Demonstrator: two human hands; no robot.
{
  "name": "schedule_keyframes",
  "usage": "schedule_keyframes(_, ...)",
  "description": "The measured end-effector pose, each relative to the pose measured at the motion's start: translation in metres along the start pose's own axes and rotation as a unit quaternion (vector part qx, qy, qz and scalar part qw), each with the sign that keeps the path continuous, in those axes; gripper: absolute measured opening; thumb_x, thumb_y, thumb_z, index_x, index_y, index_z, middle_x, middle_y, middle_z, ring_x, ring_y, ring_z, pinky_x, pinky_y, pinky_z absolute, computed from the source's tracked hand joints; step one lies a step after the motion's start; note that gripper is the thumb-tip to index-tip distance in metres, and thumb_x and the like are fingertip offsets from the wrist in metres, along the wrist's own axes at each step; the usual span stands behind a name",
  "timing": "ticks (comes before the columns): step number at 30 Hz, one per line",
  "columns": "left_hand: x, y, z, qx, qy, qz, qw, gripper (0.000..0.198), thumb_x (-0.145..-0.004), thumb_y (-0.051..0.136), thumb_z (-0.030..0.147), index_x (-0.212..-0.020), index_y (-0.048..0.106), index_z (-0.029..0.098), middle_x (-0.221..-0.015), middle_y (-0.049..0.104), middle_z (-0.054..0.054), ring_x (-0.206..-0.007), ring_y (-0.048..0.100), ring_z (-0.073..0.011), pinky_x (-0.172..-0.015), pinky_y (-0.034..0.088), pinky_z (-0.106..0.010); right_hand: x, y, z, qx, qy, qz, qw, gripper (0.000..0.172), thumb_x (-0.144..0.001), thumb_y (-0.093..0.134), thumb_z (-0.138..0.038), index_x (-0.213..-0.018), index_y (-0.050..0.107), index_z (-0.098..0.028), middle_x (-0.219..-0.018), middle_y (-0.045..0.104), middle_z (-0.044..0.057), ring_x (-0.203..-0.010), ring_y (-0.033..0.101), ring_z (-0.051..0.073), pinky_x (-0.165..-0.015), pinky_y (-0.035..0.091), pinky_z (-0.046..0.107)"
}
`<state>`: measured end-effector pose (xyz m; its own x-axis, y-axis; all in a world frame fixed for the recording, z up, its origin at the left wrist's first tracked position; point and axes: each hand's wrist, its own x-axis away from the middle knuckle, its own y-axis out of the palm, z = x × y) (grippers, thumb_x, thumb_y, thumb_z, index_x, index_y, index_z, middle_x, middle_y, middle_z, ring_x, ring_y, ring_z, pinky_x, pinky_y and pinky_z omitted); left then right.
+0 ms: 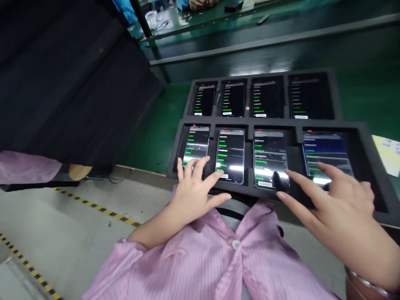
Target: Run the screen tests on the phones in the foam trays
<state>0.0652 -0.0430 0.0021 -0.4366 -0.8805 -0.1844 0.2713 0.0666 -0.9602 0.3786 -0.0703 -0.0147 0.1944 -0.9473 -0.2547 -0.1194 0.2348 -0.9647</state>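
Note:
Several smartphones with lit dark screens and lines of green and white text lie in two black foam trays. My left hand (195,187), fingers spread, hovers at the lower edges of the two left phones in the near tray (212,121), the leftmost phone (197,141) and the one beside it (231,152). My right hand (331,196) is spread over the tray's right part. Its thumb and a finger are by the right edge of the third phone (270,156), and other fingers cover part of the rightmost phone (328,150). Neither hand holds anything.
Behind lies the far tray (250,102) with more lit phones, such as one at its right (308,96). A yellow paper (387,154) lies to the right on the green table (146,137). Black cloth (71,83) hangs at the left. A ledge (268,43) runs along the back.

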Motion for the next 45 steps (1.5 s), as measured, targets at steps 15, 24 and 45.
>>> schedule_keyframes(15,-0.077,0.002,-0.020,-0.006,-0.077,-0.074,0.994,0.062,-0.092,0.066,0.071,-0.143,0.065,0.036,-0.168,0.032,-0.015,-0.148,0.037,-0.0513,-0.118,0.015,-0.085,-0.054,0.012,0.011,-0.012,0.065,-0.029,0.997,0.066,-0.099,0.050,-0.069,-0.144,0.064,-0.023,-0.159,0.037,0.025,-0.131,0.047,0.058,-0.104,0.030,0.088)
schedule_keyframes(24,-0.006,0.001,-0.014,0.044,-0.011,0.021,0.999,0.062,-0.097,0.067,0.060,-0.148,0.055,0.028,-0.167,0.031,-0.018,-0.155,0.028,-0.0417,-0.126,0.017,-0.073,0.000,-0.003,-0.001,-0.068,-0.016,0.004,0.998,0.056,-0.106,0.044,-0.059,-0.146,0.057,-0.022,-0.162,0.032,0.026,-0.148,0.034,0.054,-0.112,0.029,0.085)
schedule_keyframes(45,-0.070,0.016,-0.025,-0.012,-0.046,-0.068,0.997,0.064,-0.089,0.065,0.076,-0.140,0.068,0.037,-0.165,0.037,-0.014,-0.141,0.043,-0.0496,-0.118,0.013,-0.088,-0.042,0.019,0.015,-0.022,0.013,-0.015,1.000,0.067,-0.103,0.037,-0.069,-0.132,0.072,-0.020,-0.154,0.042,0.027,-0.129,0.049,0.055,-0.101,0.039,0.083)
